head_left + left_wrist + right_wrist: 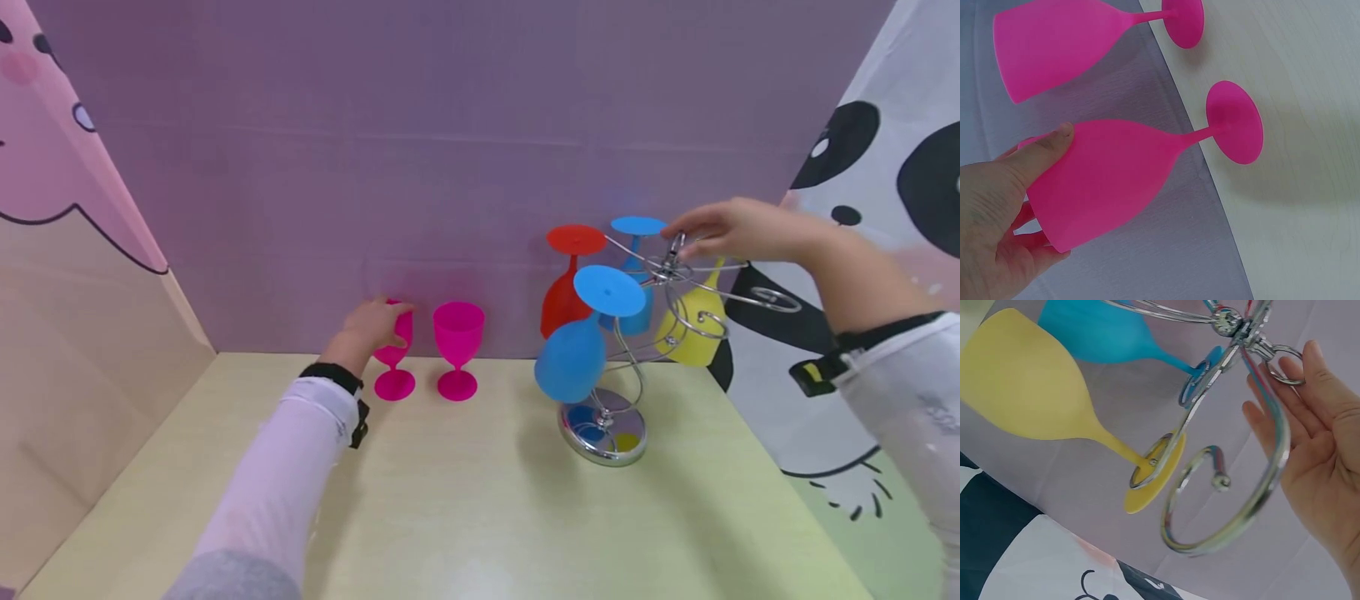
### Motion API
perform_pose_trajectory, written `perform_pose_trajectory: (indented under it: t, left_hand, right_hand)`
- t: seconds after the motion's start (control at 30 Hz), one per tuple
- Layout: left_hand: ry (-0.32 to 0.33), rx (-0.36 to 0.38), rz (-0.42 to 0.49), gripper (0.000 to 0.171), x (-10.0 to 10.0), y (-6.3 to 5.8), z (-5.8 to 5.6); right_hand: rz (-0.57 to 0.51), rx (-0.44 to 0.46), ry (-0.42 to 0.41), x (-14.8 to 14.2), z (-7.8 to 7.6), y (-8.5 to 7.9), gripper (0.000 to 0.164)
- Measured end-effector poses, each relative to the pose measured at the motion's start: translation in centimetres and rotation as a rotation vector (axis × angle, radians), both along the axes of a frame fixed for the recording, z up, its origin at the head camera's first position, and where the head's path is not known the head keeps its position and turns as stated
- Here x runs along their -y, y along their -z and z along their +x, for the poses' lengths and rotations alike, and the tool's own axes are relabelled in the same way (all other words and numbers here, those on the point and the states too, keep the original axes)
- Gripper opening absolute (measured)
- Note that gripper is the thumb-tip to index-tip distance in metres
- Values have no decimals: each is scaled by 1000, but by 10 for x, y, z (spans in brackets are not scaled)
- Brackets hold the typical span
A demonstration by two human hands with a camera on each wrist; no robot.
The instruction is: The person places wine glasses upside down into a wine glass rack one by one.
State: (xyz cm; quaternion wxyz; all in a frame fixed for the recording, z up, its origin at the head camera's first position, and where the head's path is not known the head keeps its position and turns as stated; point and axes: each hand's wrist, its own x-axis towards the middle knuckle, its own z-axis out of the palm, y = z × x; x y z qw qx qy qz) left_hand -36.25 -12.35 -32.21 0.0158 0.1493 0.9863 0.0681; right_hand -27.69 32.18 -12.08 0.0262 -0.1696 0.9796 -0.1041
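Note:
My left hand (pixel 372 327) grips a pink plastic goblet (pixel 1116 178) by the bowl near its rim, thumb on one side and fingers on the other. The goblet is upright, its foot (pixel 394 385) on or just above the table. A second pink goblet (pixel 458 333) stands just to its right. My right hand (pixel 742 231) is at the top of a chrome goblet rack (pixel 603 446), its loosely extended fingers around the small ring (pixel 1286 365) without closing tightly. Upside down on the rack hang a red goblet (pixel 567 304), two blue goblets (pixel 572 362) and a yellow goblet (pixel 693 325).
The pale wooden table (pixel 450 500) meets a purple-grey cloth backdrop (pixel 450 167) behind the goblets. A curled chrome arm (pixel 772 302) of the rack juts out at the right, holding no goblet. Cartoon-printed panels (pixel 885 333) stand at both sides.

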Motion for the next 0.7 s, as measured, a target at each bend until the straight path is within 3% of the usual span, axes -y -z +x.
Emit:
perform_pose_trajectory:
  t: [0.4,0.7]
  left_hand:
    - [-8,2,-15,74,-2,1,-2]
    - [0,5,-19,72,-2,2,-2]
  right_hand:
    - [-63,10,77,-4,-6,0,45]
    - [-123,18,120,-2,-2,6,46]
